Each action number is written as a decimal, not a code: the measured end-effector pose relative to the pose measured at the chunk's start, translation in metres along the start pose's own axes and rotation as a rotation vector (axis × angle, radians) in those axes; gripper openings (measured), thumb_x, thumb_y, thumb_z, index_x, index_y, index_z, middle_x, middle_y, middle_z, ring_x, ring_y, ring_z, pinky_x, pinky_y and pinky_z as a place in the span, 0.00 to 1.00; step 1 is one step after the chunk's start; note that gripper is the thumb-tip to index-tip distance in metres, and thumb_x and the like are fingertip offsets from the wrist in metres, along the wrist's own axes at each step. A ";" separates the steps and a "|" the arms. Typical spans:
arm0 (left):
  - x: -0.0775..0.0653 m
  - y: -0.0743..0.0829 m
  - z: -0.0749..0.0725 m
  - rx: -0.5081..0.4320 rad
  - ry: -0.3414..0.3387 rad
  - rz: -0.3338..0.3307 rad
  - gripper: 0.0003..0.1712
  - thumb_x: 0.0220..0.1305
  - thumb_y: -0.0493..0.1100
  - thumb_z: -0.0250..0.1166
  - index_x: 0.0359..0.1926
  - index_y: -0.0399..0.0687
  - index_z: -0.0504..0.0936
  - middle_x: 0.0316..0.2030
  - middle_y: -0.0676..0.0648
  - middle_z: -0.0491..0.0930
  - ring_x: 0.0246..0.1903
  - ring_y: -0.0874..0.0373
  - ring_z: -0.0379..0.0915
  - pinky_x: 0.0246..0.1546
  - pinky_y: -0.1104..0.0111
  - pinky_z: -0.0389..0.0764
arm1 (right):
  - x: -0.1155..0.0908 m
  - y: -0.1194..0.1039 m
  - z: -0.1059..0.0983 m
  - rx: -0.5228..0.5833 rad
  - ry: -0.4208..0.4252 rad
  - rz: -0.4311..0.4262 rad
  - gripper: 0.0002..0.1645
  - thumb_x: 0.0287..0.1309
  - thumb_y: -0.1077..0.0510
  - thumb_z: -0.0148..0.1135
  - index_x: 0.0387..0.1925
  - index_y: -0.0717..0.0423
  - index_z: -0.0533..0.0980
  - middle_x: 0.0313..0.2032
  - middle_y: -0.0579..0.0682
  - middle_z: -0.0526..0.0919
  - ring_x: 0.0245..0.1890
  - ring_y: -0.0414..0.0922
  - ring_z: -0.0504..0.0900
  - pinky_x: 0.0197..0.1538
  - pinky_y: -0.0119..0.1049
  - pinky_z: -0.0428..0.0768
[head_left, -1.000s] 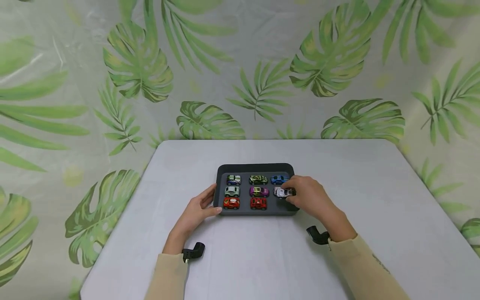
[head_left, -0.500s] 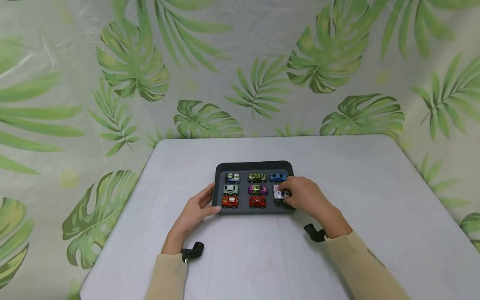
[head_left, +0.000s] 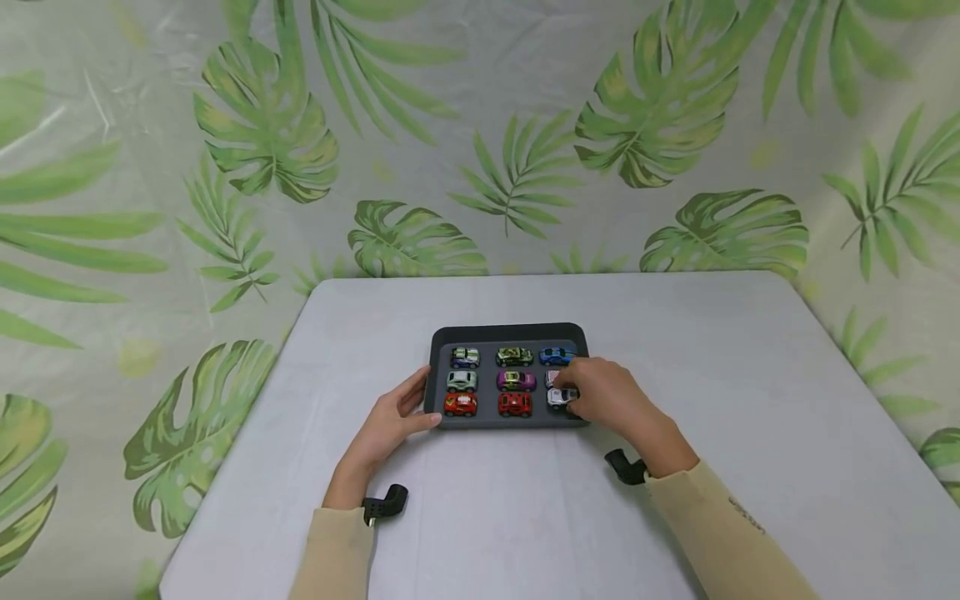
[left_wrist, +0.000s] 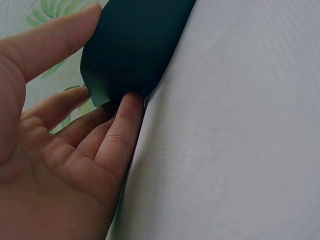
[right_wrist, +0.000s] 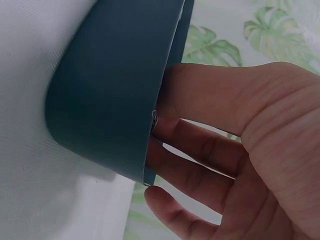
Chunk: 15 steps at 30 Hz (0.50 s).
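A dark grey baking tray point(head_left: 510, 423) holds several small toy cars in rows. My left hand point(head_left: 388, 423) grips its near left corner, the thumb along the front wall and the fingers at the left side. Over the tray's near right corner, my right hand point(head_left: 611, 398) pinches a white toy car point(head_left: 558, 399) between thumb and fingers. Right behind it is another whitish toy car point(head_left: 552, 378), partly covered by the hand. A blue toy car point(head_left: 557, 357) stands at the far right. In the right wrist view, the tray wall point(right_wrist: 115, 90) hides most of the held car.
The other toy cars include a purple car point(head_left: 516, 381) mid-tray, a red car point(head_left: 515, 405) in the near row and another red car point(head_left: 461, 405) at the near left. A white cloth covers the table point(head_left: 480, 517). Behind hangs a leaf-patterned sheet point(head_left: 525, 100).
My right hand has moved toward the near side with the white toy car, into line with the red cars. The whitish car behind it has come into view. The left hand keeps its hold.
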<state>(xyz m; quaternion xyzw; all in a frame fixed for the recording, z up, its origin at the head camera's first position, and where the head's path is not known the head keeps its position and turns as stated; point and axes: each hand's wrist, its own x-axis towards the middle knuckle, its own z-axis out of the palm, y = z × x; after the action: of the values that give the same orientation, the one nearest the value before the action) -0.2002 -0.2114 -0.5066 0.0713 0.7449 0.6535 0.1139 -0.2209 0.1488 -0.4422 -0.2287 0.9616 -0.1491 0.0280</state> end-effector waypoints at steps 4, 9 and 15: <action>0.000 0.000 -0.001 0.000 0.003 0.001 0.51 0.58 0.37 0.76 0.78 0.59 0.60 0.75 0.52 0.58 0.74 0.55 0.54 0.70 0.63 0.63 | 0.003 0.000 0.002 -0.062 0.017 -0.036 0.20 0.46 0.64 0.78 0.45 0.51 0.88 0.41 0.48 0.86 0.41 0.50 0.85 0.40 0.49 0.84; 0.000 0.000 0.000 -0.003 0.012 -0.006 0.51 0.58 0.38 0.76 0.77 0.60 0.60 0.75 0.53 0.59 0.73 0.57 0.55 0.70 0.64 0.64 | 0.006 0.000 0.004 -0.104 0.025 -0.061 0.19 0.45 0.62 0.79 0.43 0.49 0.88 0.41 0.48 0.88 0.41 0.49 0.86 0.40 0.51 0.83; 0.000 0.001 0.000 -0.003 -0.005 -0.004 0.52 0.58 0.37 0.76 0.78 0.57 0.58 0.76 0.49 0.57 0.74 0.54 0.53 0.71 0.61 0.62 | 0.006 0.002 0.006 -0.117 0.019 -0.060 0.17 0.44 0.60 0.80 0.40 0.47 0.89 0.39 0.46 0.88 0.39 0.49 0.86 0.38 0.51 0.82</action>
<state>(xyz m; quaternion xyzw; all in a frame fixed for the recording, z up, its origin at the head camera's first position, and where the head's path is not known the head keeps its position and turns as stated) -0.1998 -0.2114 -0.5053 0.0710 0.7440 0.6540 0.1172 -0.2263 0.1456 -0.4488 -0.2574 0.9616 -0.0956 0.0008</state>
